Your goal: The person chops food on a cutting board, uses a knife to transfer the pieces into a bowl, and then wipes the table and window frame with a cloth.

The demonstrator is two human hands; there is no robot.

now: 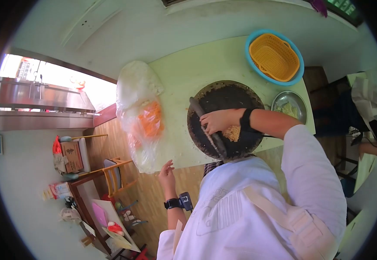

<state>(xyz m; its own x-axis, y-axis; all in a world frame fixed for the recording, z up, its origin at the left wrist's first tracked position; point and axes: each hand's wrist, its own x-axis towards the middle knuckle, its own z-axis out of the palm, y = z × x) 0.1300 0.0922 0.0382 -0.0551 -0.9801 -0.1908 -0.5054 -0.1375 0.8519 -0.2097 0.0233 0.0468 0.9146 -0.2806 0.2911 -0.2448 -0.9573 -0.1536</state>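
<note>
My right hand (214,121) is closed around a long dark knife (218,146), seen nearly along its spine, so its blade shape is hard to make out. The knife slants across a large round dark board (223,93), which has a raised-looking rim. Beside my right hand, a small heap of tan chopped bits (232,133) lies on that board. My left hand (167,173) hangs off the table's front edge with its fingers partly spread and nothing in it. Clear plastic bags (141,149) with orange pieces inside lie closest to it.
The round board stands on a pale green table (184,60). A yellow basket (275,56) sits inside a blue basin (301,65) at the back right. Below them is a metal bowl (302,103) holding pale green pieces. A wooden chair (112,177) stands left.
</note>
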